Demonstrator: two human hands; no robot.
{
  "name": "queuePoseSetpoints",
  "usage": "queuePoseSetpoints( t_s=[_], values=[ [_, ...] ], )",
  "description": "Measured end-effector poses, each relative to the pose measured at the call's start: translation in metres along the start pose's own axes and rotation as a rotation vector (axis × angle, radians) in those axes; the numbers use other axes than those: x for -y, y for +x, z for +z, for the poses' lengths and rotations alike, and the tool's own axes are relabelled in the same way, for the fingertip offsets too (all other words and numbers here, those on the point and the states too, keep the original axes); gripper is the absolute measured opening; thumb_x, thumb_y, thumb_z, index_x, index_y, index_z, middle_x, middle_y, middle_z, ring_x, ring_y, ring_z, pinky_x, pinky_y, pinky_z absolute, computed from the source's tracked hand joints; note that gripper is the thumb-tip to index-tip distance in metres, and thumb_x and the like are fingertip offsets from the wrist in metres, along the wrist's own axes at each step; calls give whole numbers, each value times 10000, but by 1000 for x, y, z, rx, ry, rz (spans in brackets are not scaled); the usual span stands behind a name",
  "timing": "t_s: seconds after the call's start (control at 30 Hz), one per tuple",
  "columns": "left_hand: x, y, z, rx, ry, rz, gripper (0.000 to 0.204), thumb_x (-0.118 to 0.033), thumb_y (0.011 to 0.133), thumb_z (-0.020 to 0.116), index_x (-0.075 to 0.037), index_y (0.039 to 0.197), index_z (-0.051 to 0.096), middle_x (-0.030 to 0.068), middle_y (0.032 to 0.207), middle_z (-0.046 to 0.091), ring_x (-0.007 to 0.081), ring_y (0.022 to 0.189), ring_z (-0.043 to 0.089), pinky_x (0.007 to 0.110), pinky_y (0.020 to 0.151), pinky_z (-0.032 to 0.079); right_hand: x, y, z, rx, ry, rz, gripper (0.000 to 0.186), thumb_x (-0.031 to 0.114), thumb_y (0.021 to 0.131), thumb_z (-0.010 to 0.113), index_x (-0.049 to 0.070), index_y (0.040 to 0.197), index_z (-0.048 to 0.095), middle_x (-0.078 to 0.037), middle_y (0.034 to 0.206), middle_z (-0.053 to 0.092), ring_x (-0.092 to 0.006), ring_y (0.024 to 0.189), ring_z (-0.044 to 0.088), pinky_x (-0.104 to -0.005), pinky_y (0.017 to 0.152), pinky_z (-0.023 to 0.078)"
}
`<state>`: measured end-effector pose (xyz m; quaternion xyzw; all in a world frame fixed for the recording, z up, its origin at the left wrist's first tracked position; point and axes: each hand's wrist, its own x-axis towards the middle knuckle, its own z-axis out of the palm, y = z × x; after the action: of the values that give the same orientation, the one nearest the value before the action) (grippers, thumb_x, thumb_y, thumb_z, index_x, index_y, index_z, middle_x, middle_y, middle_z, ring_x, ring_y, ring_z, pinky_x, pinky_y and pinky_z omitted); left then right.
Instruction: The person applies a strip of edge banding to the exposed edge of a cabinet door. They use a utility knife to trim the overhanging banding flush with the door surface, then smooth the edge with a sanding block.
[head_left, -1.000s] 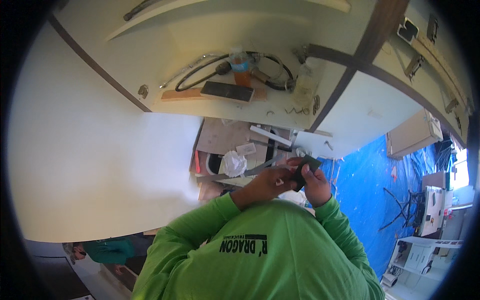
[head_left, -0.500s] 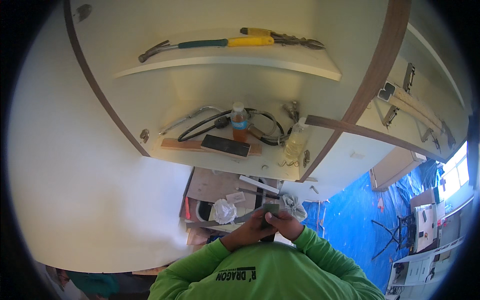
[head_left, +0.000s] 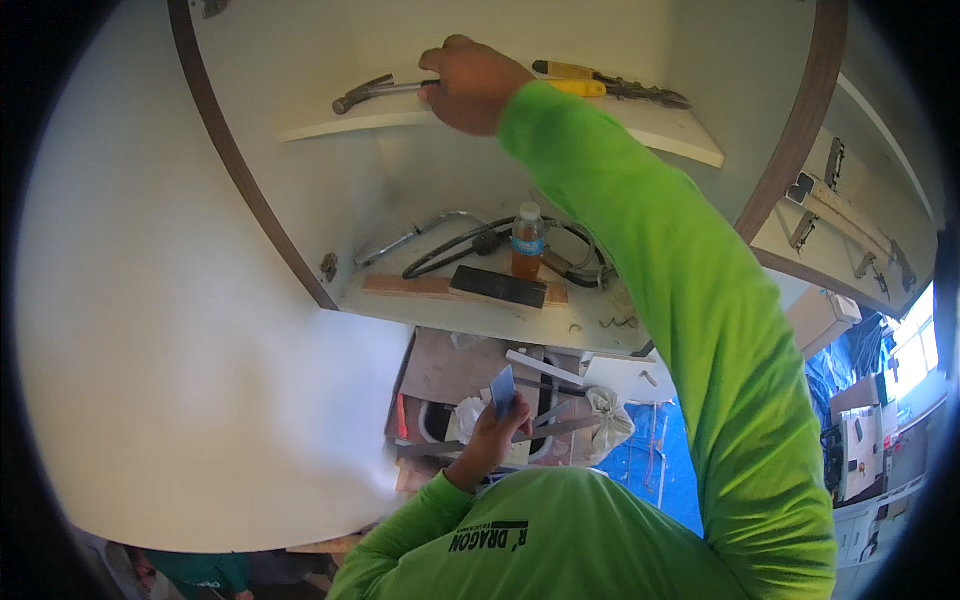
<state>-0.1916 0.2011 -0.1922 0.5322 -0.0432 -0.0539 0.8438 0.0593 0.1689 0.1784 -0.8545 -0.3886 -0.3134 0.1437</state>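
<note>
My right hand [head_left: 475,85] reaches up to the cabinet's upper shelf [head_left: 690,145], its fingers curled over a hammer [head_left: 385,90]. The hammer's handle passes between thumb and fingers; its head rests at the shelf's left part. Beside my right hand lie yellow-handled pliers [head_left: 640,90], partly covered by my sleeve. Lower down, in front of my chest, my left hand [head_left: 490,435] is closed on a flat, rectangular, grey-blue piece [head_left: 503,390], held upright. Its exact kind cannot be made out.
On the cabinet's lower shelf are a bottle of amber liquid [head_left: 528,245], a black block [head_left: 497,287], a wooden strip [head_left: 405,286] and a black hose [head_left: 440,260]. An open door [head_left: 180,300] stands left. Below are a white strip [head_left: 545,367] and a tied plastic bag [head_left: 610,420].
My hands were together at my chest around the flat piece. My right hand has left it and risen to the hammer; my left hand keeps the piece. The view has shifted slightly.
</note>
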Motion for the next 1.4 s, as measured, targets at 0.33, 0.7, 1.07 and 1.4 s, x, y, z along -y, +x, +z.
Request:
queuePoseSetpoints(
  t_s=[0.33, 0.7, 1.07, 1.4],
  values=[
    [0, -51, -90, -166, 4, 25, 132, -159, 1079, 584, -39, 1026, 599, 48, 904, 614, 149, 810, 619, 321, 768, 515, 10, 77, 28, 324, -324, 74, 348, 180, 915, 577, 29, 1190, 727, -183, 1193, 731, -400, 1237, 623, -562, 998, 537],
    [-86, 8, -85, -205, 332, 222, 65, -107, 1038, 639, -67, 1059, 593, 6, 832, 565, 102, 666, 511, 262, 609, 427, 50, -189, -90, 58, 849, 364, 166, 156, 974, 651, 23, 1066, 615, -106, 710, 620, -233, 605, 649, -400, 569, 503],
    [-157, 169, 139, 227, 347, 681, 229, -60, 905, 811, -68, 1047, 631, -28, 902, 590, 24, 716, 486, 208, 640, 425, 21, -450, -69, -468, 678, 802, 280, 268, 1096, 539, 7, 1078, 637, -86, 804, 603, -220, 737, 591, -343, 682, 484],
    [-135, 201, 189, -2, 390, 588, 346, -153, 885, 872, -69, 1134, 647, -35, 953, 603, 25, 742, 493, 198, 676, 418, -52, -443, -41, -387, 648, 701, 339, 281, 1112, 517, 25, 891, 547, 6, 722, 478, -113, 648, 424, -304, 586, 380]
  ],
)
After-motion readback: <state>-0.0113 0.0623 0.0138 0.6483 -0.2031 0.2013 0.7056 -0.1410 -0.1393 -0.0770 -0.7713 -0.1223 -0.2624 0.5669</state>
